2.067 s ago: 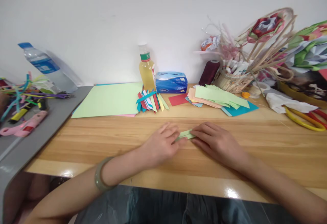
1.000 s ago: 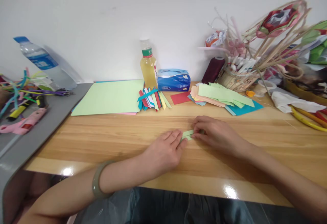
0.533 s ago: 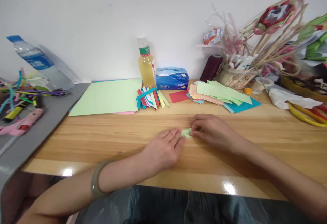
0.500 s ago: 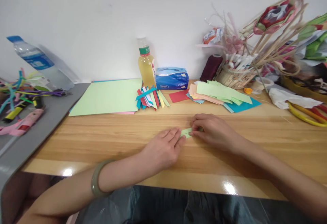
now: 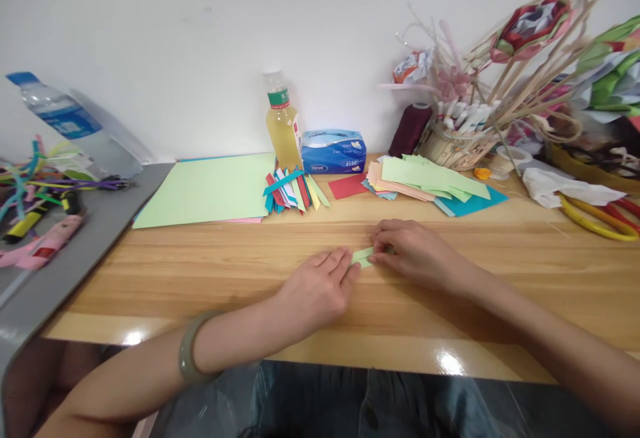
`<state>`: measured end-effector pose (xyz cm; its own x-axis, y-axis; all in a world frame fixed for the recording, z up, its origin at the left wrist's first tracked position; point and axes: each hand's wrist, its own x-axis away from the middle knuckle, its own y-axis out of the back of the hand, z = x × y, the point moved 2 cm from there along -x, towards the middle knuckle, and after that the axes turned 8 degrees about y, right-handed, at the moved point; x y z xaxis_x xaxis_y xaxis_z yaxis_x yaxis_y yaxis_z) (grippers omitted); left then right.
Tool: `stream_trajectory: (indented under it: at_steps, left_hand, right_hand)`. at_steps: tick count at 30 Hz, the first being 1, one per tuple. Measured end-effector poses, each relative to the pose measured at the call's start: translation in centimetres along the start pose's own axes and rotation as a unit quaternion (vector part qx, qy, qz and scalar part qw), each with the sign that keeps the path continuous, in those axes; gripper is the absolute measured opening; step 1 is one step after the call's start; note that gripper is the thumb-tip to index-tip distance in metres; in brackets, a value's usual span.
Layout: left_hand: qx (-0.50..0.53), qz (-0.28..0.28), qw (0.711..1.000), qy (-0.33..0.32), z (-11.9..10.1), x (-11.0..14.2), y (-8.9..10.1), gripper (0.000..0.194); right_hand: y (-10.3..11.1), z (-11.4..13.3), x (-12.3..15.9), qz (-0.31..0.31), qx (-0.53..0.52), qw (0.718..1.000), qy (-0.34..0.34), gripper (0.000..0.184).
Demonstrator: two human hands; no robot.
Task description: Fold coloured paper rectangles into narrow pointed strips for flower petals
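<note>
A small folded strip of light green paper lies on the wooden table between my hands, a crease line running along its length. My left hand, with a greenish bangle on the wrist, presses its fingers together on the strip's left end and holds it against the table. Thumb and fingers of my right hand pinch the right end, which they partly cover. Beyond my hands, a bundle of folded colored paper strips sits beside a pile of green and peach paper pieces.
Large green sheets lie at the back left. A bottle of yellow drink and a blue tissue pack stand by the wall. To the right are a basket of pens and yellow-handled scissors. A water bottle leans at left.
The view has shifted slightly, so everything sits a little further left. Both hands keep nearly the same hold on the green paper strip.
</note>
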<state>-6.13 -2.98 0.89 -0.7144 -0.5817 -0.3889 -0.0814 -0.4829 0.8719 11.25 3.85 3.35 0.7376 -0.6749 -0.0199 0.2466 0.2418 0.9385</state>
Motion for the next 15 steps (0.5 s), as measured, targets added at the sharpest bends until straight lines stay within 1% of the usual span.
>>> stream_trajectory:
  at_steps: [3,6,8,10,11,12,13,15]
  left_hand:
    - [-0.002,0.010,1.000,-0.007,0.0,0.0,-0.2,0.026]
    - [0.002,0.015,1.000,-0.009,-0.1,0.1,-0.5,0.026]
    - [0.002,0.012,1.000,-0.008,-0.1,0.2,-0.6,0.026]
    - [-0.001,0.021,1.000,-0.009,-0.2,0.2,-0.7,0.027]
    - [-0.002,0.025,1.000,-0.010,-0.2,0.1,-0.6,0.027]
    - [-0.002,0.030,0.999,-0.011,-0.2,0.1,-0.6,0.028]
    - [-0.004,0.034,0.999,-0.013,-0.2,0.1,-0.6,0.029]
    - [-0.007,0.038,0.999,-0.016,-0.2,0.0,-0.5,0.029]
  right_hand:
    - [-0.4,-0.4,0.6,-0.042,-0.013,0.999,-0.028,0.007]
    - [-0.9,-1.7,1.7,-0.101,-0.055,0.992,-0.053,0.005]
    - [-1.0,-2.4,2.6,-0.141,-0.067,0.986,-0.067,0.007]
    - [-1.0,-2.0,3.6,-0.180,-0.042,0.982,-0.047,0.014]
    - [-1.0,-1.4,4.1,-0.198,-0.013,0.980,-0.023,0.020]
    - [-1.1,-0.6,4.4,-0.199,0.020,0.980,0.008,0.026]
    - [-1.3,0.4,4.7,-0.169,0.049,0.983,0.054,0.032]
    - [-2.1,2.3,4.9,-0.080,0.089,0.983,0.142,0.048]
